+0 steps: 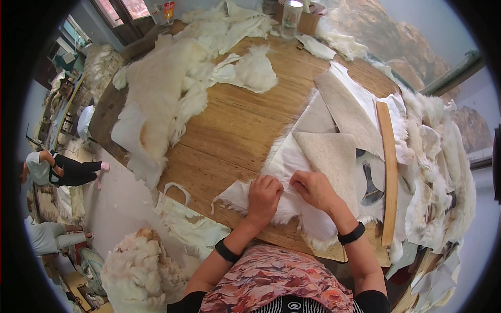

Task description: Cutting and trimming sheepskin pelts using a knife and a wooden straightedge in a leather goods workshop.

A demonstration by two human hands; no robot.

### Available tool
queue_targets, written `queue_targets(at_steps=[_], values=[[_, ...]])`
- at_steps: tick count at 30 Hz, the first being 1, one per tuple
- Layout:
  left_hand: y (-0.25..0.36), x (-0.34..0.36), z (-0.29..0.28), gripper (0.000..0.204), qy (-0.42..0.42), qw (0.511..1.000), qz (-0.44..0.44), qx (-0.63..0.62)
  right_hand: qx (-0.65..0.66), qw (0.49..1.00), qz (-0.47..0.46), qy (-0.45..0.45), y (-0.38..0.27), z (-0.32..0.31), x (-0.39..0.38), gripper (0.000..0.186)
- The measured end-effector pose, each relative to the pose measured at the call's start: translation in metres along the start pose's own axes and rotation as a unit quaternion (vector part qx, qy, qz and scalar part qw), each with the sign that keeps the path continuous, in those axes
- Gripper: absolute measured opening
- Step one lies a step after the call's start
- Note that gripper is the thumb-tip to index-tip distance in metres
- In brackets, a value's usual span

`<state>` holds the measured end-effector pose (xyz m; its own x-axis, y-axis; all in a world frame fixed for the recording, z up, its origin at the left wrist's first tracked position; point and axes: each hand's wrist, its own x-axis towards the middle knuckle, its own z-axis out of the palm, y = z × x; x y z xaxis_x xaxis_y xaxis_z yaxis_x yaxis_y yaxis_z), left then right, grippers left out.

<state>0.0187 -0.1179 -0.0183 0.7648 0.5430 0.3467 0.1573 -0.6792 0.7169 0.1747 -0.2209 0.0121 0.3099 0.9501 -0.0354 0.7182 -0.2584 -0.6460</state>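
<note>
At the table's near edge a white fur skin (284, 161) lies with its pale side up and fur showing along its border. My left hand (264, 198) is closed on it, fingers bent into the skin. Just to the right, my right hand (314, 190) is closed in a pinch low over the same skin; what sits between its fingertips is too small to make out. Beige felt-like pieces (326, 154) lie beyond and beside my right hand. Farther right rests a dark knife with a broad curved blade (371, 192).
A long wooden strip (386, 172) lies right of the knife. Fur skins pile up at the right edge (436, 172) and far left (156, 88). A glass jar (290, 20) stands at the back. A fleece heap (138, 266) sits on the floor; two people are at left.
</note>
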Motion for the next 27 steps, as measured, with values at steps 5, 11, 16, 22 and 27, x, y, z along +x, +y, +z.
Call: queue_targets(at_steps=[5, 11, 16, 22, 27], values=[[-0.002, -0.001, 0.002, 0.011, -0.005, 1.000, -0.002, 0.020, -0.011, 0.999, -0.045, -0.027, -0.004, -0.002, 0.004, 0.013], [-0.002, -0.002, 0.002, 0.012, 0.008, 1.000, -0.002, 0.001, -0.028, 0.996, -0.037, -0.070, -0.009, -0.009, 0.009, 0.028], [-0.003, -0.002, 0.003, 0.011, 0.024, 1.000, -0.008, -0.012, -0.057, 0.995, -0.032, -0.075, -0.010, 0.001, 0.013, 0.024], [-0.008, -0.002, 0.002, 0.012, -0.001, 0.999, -0.017, -0.027, -0.052, 0.996, -0.031, -0.070, -0.011, 0.002, 0.014, 0.034], [-0.008, -0.002, 0.004, 0.011, 0.004, 0.999, -0.007, -0.032, -0.074, 0.992, -0.032, -0.095, -0.012, 0.008, 0.017, 0.052]])
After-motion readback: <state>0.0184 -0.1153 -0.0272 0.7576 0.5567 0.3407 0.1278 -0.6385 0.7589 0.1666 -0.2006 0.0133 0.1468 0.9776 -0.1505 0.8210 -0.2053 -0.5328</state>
